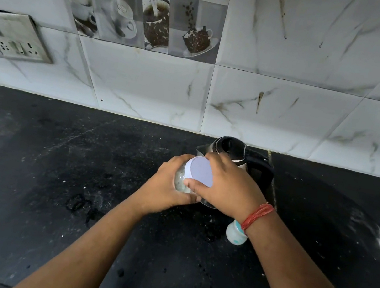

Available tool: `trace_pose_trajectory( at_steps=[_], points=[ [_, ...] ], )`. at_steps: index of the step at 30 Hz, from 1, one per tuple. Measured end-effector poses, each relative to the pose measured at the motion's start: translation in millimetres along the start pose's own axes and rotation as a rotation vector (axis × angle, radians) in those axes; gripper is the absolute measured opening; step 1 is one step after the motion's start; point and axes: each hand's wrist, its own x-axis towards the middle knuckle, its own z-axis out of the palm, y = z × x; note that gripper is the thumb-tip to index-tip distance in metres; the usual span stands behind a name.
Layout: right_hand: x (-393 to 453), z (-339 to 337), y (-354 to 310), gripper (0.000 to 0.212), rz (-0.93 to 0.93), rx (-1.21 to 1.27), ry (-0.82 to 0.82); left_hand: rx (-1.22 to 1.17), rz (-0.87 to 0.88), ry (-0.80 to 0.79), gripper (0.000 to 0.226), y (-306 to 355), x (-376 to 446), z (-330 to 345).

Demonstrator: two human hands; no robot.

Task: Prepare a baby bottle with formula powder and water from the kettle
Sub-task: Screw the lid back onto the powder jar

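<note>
Above the black counter (53, 171) I hold a clear jar (181, 178) of pale powder, tilted toward me. My left hand (167, 185) grips its glass body from the left. My right hand (224, 187) grips the rim of its white lid (202, 171), thumb at the near edge and fingers at the far edge. Behind my right hand stands the kettle (230, 149), steel and black, partly hidden. A small white and blue baby bottle (234, 234) stands on the counter under my right wrist, with its top hidden.
A marble-tiled wall (265, 106) runs along the back of the counter, with a socket plate (15, 39) at the left. Crumbs and damp spots mark the counter near the middle. A red thread band (257, 215) circles my right wrist.
</note>
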Motion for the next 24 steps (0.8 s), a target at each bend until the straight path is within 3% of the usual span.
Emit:
trace_pose_trajectory(
  at_steps=[3,6,10,16,24],
  points=[
    [-3,-6,5,0.091,-0.115,0.064,-0.069,-0.095,-0.05,-0.063,0.091,3,-6,-6],
    [-4,-8,13,0.092,-0.297,0.059,-0.131,-0.14,-0.094,-0.231,0.088,9,-12,-16],
    [-2,-1,10,0.081,-0.387,-0.088,-0.001,-0.129,-0.118,-0.293,0.081,14,-15,-16],
    [-1,6,6,0.076,-0.336,-0.165,0.222,-0.107,-0.051,-0.133,0.075,22,-17,2],
    [-6,21,-10,0.075,-0.083,-0.092,0.249,-0.102,0.003,-0.006,0.067,15,-20,9]
  ],
)
